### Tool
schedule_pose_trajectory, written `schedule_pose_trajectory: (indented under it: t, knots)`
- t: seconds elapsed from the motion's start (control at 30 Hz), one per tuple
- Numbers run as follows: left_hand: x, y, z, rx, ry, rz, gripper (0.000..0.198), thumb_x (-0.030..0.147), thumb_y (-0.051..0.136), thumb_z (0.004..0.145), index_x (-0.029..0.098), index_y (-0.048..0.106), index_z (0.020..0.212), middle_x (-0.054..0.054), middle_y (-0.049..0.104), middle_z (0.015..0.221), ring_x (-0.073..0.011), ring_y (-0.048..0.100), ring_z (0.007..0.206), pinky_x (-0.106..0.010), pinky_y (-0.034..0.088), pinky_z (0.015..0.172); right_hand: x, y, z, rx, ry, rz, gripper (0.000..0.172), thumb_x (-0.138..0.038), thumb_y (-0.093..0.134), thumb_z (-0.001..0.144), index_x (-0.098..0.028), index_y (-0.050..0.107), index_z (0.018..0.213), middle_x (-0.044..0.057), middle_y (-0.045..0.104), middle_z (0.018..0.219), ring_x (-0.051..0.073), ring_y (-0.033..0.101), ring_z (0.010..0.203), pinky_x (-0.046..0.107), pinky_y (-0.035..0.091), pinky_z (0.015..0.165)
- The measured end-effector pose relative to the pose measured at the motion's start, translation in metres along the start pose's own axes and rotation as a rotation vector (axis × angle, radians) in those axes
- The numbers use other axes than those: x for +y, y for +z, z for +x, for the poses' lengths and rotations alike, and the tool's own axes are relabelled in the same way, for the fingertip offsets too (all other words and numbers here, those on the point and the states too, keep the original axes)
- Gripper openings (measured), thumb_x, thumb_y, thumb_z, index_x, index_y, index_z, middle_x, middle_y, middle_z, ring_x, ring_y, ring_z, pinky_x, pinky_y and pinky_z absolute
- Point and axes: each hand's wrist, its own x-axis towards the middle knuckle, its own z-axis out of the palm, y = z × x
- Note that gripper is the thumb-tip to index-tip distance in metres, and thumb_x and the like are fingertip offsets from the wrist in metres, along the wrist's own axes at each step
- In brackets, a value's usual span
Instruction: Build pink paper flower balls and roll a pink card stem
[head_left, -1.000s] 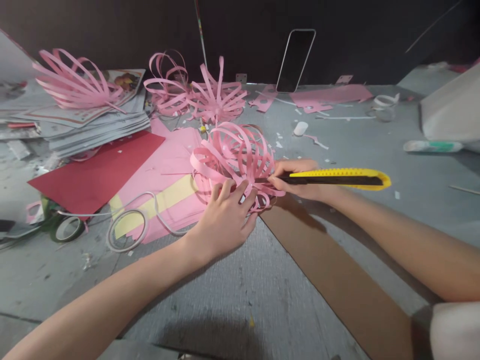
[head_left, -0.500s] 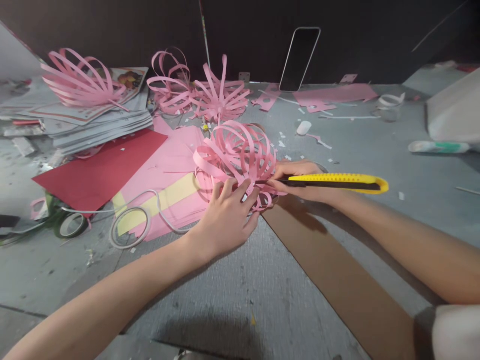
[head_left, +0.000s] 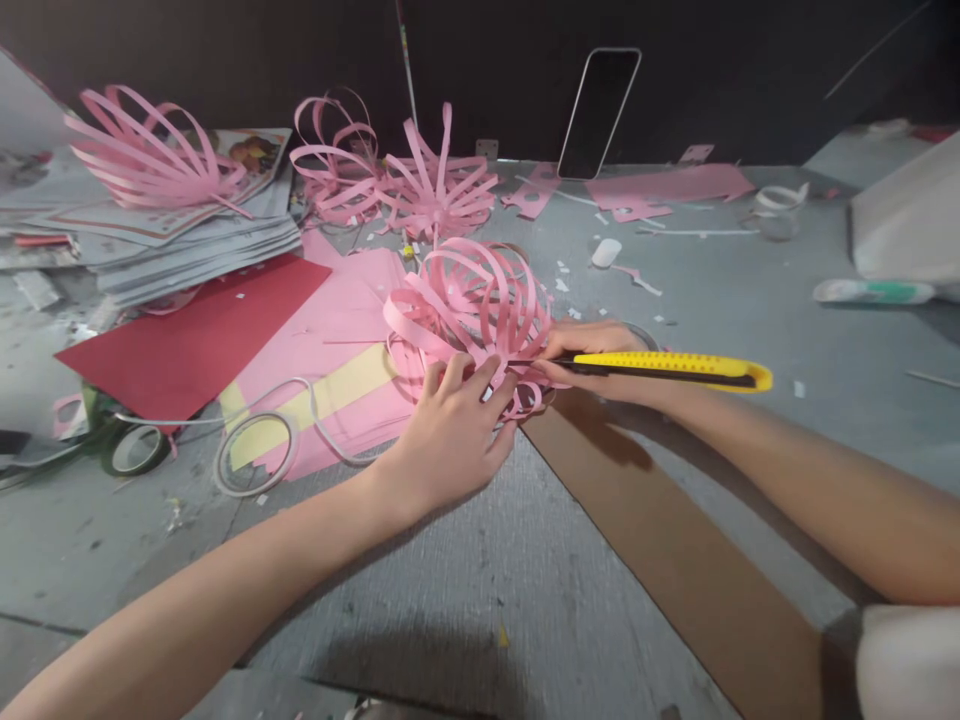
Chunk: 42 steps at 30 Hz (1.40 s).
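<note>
A pink paper-strip flower [head_left: 480, 300] with looped petals lies on the grey table. My left hand [head_left: 459, 430] presses down on its near side, fingers bent over the strips where they come together. My right hand [head_left: 592, 350] is closed around a yellow and black utility knife [head_left: 667, 370], its tip pointing left at the gathered strips beside my left fingertips. The blade itself is too small to make out. Under my right forearm a brown cardboard strip [head_left: 667, 550] runs toward the lower right.
Finished-looking pink paper flowers [head_left: 435, 185] stand at the back. Left are a newspaper stack [head_left: 202, 270], red paper [head_left: 195, 340], pink sheets [head_left: 352, 280] and tape rolls [head_left: 259, 490]. A phone [head_left: 600, 115] leans on the dark panel. At right lies a white-green tube [head_left: 874, 292].
Both hands keep almost the same place on the paper flower. The knife's handle end has dipped slightly, and the whole view has shifted a little.
</note>
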Motion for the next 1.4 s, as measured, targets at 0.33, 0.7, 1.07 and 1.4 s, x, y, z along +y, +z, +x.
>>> schedule_pose_trajectory:
  t: [0.33, 0.7, 1.07, 1.4]
  knots:
    - [-0.0007, 0.0002, -0.0001, 0.003, 0.001, 0.004, 0.049, 0.036, 0.047, 0.109, 0.019, 0.058, 0.153, -0.015, 0.053, 0.162, -0.0399, 0.046, 0.137, -0.061, 0.038, 0.116, 0.0049, 0.0010, -0.0002, -0.012, -0.019, 0.029, 0.034, -0.049, 0.063, 0.105, -0.022, 0.075, 0.088, 0.004, 0.077, 0.086, 0.017, 0.065, 0.077, 0.031, 0.049, 0.074]
    - [-0.0006, 0.0005, -0.0001, 0.016, 0.003, -0.006, 0.049, 0.036, 0.047, 0.108, 0.021, 0.058, 0.154, -0.014, 0.053, 0.162, -0.0396, 0.045, 0.138, -0.061, 0.037, 0.115, 0.0034, 0.0008, -0.0008, -0.023, 0.044, 0.024, 0.036, -0.054, 0.062, 0.104, -0.025, 0.075, 0.088, 0.005, 0.077, 0.086, 0.020, 0.065, 0.078, 0.035, 0.049, 0.073]
    - [0.0006, -0.0010, 0.0002, 0.005, 0.002, 0.015, 0.049, 0.035, 0.047, 0.108, 0.018, 0.059, 0.153, -0.015, 0.053, 0.163, -0.0402, 0.045, 0.137, -0.061, 0.039, 0.114, 0.0043, 0.0019, -0.0002, -0.030, 0.036, 0.021, 0.034, -0.050, 0.063, 0.104, -0.023, 0.072, 0.087, 0.003, 0.075, 0.085, 0.017, 0.063, 0.075, 0.032, 0.045, 0.071]
    - [-0.0010, 0.0009, -0.0016, 0.037, 0.001, -0.006, 0.048, 0.035, 0.047, 0.108, 0.022, 0.059, 0.153, -0.013, 0.055, 0.161, -0.0390, 0.046, 0.137, -0.061, 0.039, 0.114, 0.0056, 0.0005, -0.0051, 0.020, 0.139, -0.026, 0.033, -0.051, 0.065, 0.102, -0.022, 0.072, 0.087, 0.001, 0.071, 0.078, 0.015, 0.058, 0.067, 0.029, 0.042, 0.063]
